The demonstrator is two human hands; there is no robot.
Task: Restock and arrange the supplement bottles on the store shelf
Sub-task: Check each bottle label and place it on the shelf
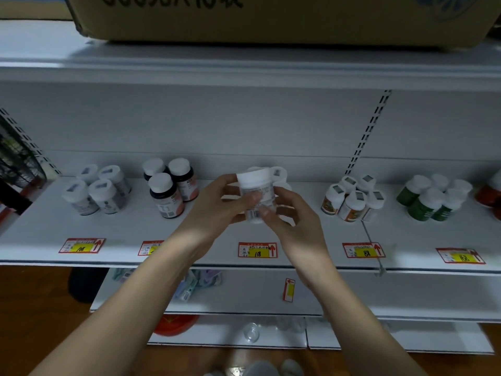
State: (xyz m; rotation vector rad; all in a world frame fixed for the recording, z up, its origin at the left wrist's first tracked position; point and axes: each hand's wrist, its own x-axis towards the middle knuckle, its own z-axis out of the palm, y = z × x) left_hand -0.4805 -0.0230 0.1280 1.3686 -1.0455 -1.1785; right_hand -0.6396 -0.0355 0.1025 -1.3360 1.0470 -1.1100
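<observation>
A white supplement bottle [257, 192] with a white cap and a barcode label is held just above the middle of the white shelf [298, 232]. My left hand [217, 210] grips it from the left, thumb across the label. My right hand [291, 215] pinches its lower right side. Behind it stand more white bottles [279, 173], mostly hidden. Other groups stand on the shelf: white-capped pale bottles [96, 189] at left, three dark bottles [169, 185], orange-labelled bottles [352, 198] and green bottles [431, 198] to the right.
Price tags [257, 250] line the shelf's front edge. A large cardboard box [271, 20] sits on the shelf above. A slotted upright [366, 134] divides the back wall. Lower shelves hold small packs [198, 280], a red dish [176, 324] and a clear jar [251, 332].
</observation>
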